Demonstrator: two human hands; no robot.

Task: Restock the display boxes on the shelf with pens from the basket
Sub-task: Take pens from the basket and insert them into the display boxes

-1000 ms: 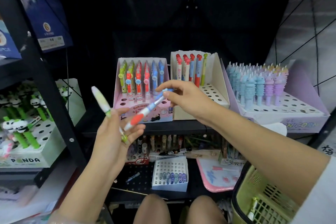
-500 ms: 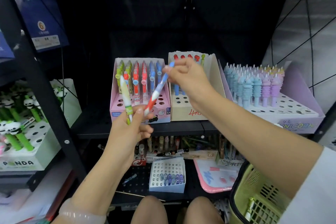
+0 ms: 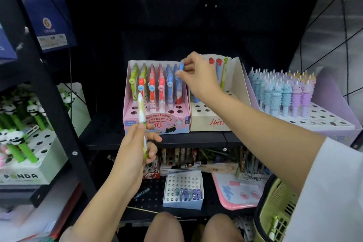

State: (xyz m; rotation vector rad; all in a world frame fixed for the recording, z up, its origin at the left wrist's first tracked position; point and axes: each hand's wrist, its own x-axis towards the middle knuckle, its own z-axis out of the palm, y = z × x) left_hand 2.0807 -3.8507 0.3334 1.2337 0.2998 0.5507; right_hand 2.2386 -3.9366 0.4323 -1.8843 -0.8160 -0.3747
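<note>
Blue pen going into the pink box

The right hand [image 3: 198,76] pinched the blue pen [image 3: 179,84] at the pink box's [image 3: 157,122] 2 o'clock corner; it probably needed pushing down. The left hand [image 3: 135,147] gripped a green pen [image 3: 141,116], likely next.

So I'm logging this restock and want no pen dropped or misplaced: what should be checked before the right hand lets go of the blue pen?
1. Right hand has a grip on the blue pen's top: ok.
2. Blue pen stands in the blue column at the right of the pink display box: ok.
3. Pen tip seated in a hole: cannot tell, neighbouring pens hide it.
4. Left hand holds the green pen securely, upright: ok.
5. Empty holes in the front rows for the green pen: ok.
6. More pens in the basket: cannot tell.
</note>
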